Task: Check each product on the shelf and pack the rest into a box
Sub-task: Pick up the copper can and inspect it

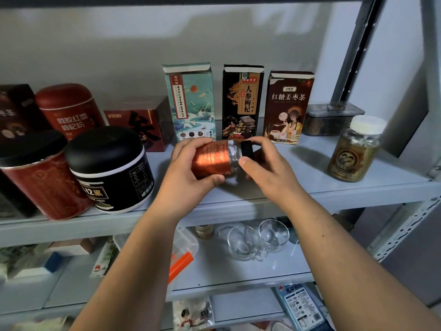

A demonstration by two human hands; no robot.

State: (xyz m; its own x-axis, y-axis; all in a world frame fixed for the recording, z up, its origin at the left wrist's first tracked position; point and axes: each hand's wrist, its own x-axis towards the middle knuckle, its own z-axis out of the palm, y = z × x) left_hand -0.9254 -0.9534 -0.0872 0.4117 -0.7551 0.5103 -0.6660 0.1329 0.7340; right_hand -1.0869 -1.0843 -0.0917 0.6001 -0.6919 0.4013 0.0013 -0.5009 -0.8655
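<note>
Left hand (pixel 191 168) grips copper-labelled jar (pixel 211 160) sideways; right hand (pixel 265 168) pinches black cap (pixel 247 149).

One camera only, riding on the person's head: it sits close in front of the metal shelf (pixel 310 168), facing it square on with a downward tilt. Both forearms run up from the bottom corners, and the left hand (pixel 191 168) and right hand (pixel 269 168) meet dead centre, on the copper-labelled jar (pixel 210 161) and its black cap (pixel 247 149). Wide lens, so the picture bows: the grey wall (pixel 95 44) fills the top, the upper board crosses the middle band, the upright post (pixel 353 56) leans in at right, and a lower board (pixel 226 273) shows beneath the arms.
</note>
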